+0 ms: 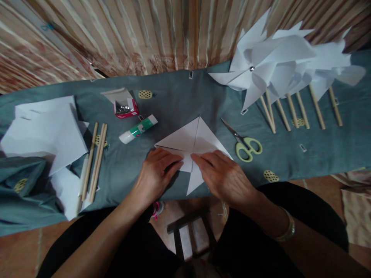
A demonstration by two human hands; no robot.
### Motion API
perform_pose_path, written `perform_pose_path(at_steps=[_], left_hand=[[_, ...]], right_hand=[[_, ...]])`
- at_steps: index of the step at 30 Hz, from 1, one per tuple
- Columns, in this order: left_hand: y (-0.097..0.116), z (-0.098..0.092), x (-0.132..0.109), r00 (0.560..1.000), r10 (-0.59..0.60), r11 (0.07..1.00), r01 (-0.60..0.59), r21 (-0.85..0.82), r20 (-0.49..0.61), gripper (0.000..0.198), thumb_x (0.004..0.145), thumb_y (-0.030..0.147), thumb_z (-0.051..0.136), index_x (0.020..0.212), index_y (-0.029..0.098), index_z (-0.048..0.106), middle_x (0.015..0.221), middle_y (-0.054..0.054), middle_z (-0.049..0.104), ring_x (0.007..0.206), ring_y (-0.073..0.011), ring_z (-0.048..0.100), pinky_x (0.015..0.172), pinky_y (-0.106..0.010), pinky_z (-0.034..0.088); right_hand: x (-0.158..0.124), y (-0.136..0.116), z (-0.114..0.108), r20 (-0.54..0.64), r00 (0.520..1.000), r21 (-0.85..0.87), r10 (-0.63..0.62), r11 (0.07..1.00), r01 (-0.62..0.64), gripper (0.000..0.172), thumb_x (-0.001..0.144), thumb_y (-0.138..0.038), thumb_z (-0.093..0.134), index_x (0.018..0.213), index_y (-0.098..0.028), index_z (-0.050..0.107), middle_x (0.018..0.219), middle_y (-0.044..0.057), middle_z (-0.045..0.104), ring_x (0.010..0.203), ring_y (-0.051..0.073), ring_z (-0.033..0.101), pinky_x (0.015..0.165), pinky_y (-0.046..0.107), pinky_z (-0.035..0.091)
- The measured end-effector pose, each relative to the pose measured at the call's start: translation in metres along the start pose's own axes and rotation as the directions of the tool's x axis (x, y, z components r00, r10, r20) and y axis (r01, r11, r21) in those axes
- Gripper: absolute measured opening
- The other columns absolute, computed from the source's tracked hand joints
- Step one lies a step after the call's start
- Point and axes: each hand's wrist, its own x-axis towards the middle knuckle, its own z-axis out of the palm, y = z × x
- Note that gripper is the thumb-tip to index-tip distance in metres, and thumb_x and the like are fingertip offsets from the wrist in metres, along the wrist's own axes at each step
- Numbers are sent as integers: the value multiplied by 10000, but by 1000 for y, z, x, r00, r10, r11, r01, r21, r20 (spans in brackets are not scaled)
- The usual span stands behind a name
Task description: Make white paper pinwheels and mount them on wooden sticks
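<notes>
A white sheet of paper [207, 137], with slits cut in from its corners, lies in front of me near the table's front edge. My left hand [156, 172] grips the left part of the sheet between thumb and fingers. On the right part, my right hand [224, 175] has its fingers closed on the paper close to the middle; its thumb is mostly hidden. One pointed flap sticks out toward me below the hands. Just right of the sheet lies a pair of scissors [245, 148] with yellow-green handles, and a glue stick [138, 129] rests to its upper left.
Behind the glue stick stands an opened red box of small metal fasteners [124, 108]. Wooden sticks [98, 166] and a pile of white paper [43, 131] are at the left. Several paper pinwheels [272, 65] on sticks lie at the back right. A striped curtain [162, 34] hangs behind the blue-green tablecloth [179, 92].
</notes>
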Motion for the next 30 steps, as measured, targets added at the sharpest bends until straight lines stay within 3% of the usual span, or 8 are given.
perform_pose_path(at_steps=[15, 22, 30], left_hand=[[0, 0, 0, 1000, 6, 1000, -6, 3, 7, 145, 929, 256, 594, 936, 158, 701, 840, -53, 721, 788, -186, 647, 760, -344, 518], [2, -1, 1, 1000, 3, 1000, -3, 13, 11, 183, 942, 283, 569, 949, 153, 698, 846, -64, 712, 804, -193, 647, 771, -347, 516], [2, 0, 1, 1000, 24, 999, -25, 39, 6, 216, 950, 310, 548, 967, 151, 693, 816, -62, 697, 777, -196, 642, 748, -347, 514]], right_hand=[[8, -1, -2, 65, 998, -59, 17, 998, -13, 298, 890, -34, 484, 1137, -81, 644, 876, 100, 659, 828, 225, 539, 716, 343, 476], [19, 0, -10, 163, 986, -16, 23, 1000, -21, 215, 902, -63, 495, 1029, -103, 663, 795, 63, 642, 796, 218, 556, 693, 336, 457], [21, -18, 0, 209, 978, -209, -2, 977, 47, 254, 877, -95, 546, 1104, -39, 646, 843, 129, 698, 753, 222, 606, 586, 323, 475]])
